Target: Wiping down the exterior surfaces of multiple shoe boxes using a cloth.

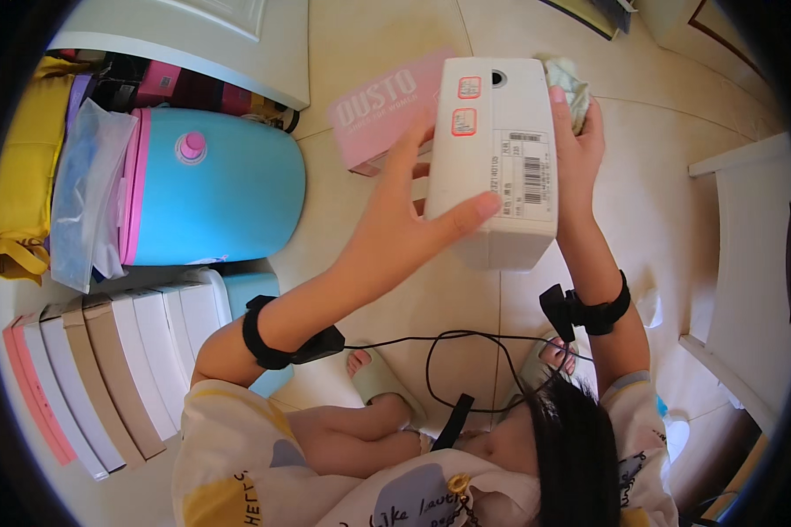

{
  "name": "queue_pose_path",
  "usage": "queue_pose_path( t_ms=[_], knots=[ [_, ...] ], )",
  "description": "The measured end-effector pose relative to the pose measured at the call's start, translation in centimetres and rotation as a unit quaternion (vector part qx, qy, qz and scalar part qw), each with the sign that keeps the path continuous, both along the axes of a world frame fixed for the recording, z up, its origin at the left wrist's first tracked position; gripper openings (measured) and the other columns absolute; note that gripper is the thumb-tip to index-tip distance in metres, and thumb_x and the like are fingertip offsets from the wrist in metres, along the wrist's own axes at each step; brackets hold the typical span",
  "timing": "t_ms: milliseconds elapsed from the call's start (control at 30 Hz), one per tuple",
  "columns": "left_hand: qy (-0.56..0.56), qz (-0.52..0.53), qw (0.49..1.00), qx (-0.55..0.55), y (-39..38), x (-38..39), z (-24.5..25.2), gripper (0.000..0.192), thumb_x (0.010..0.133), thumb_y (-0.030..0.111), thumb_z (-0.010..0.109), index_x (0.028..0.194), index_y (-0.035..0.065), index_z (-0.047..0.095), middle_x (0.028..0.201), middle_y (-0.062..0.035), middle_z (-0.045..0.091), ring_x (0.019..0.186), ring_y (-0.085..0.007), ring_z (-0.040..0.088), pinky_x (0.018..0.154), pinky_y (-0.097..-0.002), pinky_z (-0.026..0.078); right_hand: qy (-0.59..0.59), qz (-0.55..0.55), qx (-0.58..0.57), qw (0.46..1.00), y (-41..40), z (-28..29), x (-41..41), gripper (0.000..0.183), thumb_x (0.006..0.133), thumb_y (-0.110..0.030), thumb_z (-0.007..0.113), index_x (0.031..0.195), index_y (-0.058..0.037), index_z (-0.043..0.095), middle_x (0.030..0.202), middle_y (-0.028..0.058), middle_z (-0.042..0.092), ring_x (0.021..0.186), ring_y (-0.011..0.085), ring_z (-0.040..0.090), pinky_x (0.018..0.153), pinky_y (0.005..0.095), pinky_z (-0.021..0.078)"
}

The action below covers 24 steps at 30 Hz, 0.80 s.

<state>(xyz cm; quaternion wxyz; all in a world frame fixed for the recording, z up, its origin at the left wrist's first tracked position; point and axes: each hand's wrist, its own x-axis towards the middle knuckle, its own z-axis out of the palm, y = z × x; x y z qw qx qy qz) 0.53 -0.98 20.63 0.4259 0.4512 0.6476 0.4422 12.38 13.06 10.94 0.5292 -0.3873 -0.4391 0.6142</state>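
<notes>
A white cardboard shoebox with a printed label and small red-edged stickers is held up before me, one narrow end facing the camera. My left hand grips its left side, the thumb across the end near the label. At its right side is my right hand, holding a pale green cloth against the box; the palm is partly hidden. Beyond and left of the white box, a pink shoebox lies on the tiled floor, partly covered by my left hand and the white box.
Several boxes stand in a row at the left. Above them are a blue and pink container, a clear plastic bag and a yellow bag. White furniture stands at the right. A black cable loops between my arms, above my slippered feet.
</notes>
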Motion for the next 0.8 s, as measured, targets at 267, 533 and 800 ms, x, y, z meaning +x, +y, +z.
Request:
queue_pose_path(
  t_ms=[267, 533, 800],
  knots=[
    [-0.011, 0.099, 0.986, -0.134, -1.1, -3.1, 1.1, 0.107, 0.079, 0.041, 0.073, 0.150, 0.0028, 0.003, 0.143, -0.0194, 0.033, 0.121, -0.0281, 0.048, 0.089, -0.0391, 0.048, -0.075, 0.051, 0.118, 0.989, -1.6, -0.3, -4.3, 0.033, 0.090, -0.027, 0.062, 0.110, -0.0012, 0.060, 0.106, 0.0135, 0.062, 0.095, 0.0231, 0.058, 0.083, 0.0327, 0.0455],
    [-0.122, 0.195, 0.926, -0.300, -6.6, -5.4, -2.3, 0.114, 0.071, 0.050, 0.074, 0.150, 0.0174, 0.000, 0.132, -0.0164, 0.043, 0.115, -0.0276, 0.050, 0.085, -0.0476, 0.046, -0.154, 0.182, 0.385, 0.892, -7.7, -0.5, -9.3, 0.030, 0.082, -0.022, 0.064, 0.109, -0.0078, 0.062, 0.103, 0.0159, 0.061, 0.100, 0.0338, 0.055, 0.089, 0.0429, 0.0425],
    [-0.113, 0.230, 0.939, -0.231, -8.7, -5.8, -6.0, 0.119, 0.072, 0.040, 0.075, 0.151, 0.0152, -0.011, 0.137, -0.0213, 0.035, 0.117, -0.0304, 0.048, 0.088, -0.0476, 0.045, -0.053, 0.215, 0.110, 0.969, -5.5, 0.6, -7.0, 0.029, 0.093, -0.020, 0.058, 0.118, -0.0060, 0.061, 0.097, 0.0055, 0.064, 0.081, 0.0140, 0.059, 0.074, 0.0295, 0.0476]
  ],
)
